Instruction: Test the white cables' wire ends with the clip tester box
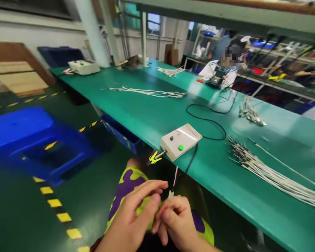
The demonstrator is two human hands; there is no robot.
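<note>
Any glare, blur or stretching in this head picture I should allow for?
Head view: pale glare washes the far part of the green table; the blue stool at the left edge looks blurred and stretched; the connector at the right hand is slightly soft but discernible; the area beneath the table is dark.

Table showing green | stool showing blue | clothes mixing lime, purple blotches | floor tape alternating yellow, black | wires showing red, white

Control box at near table edge; cable bundle right; stool left of table.
</note>
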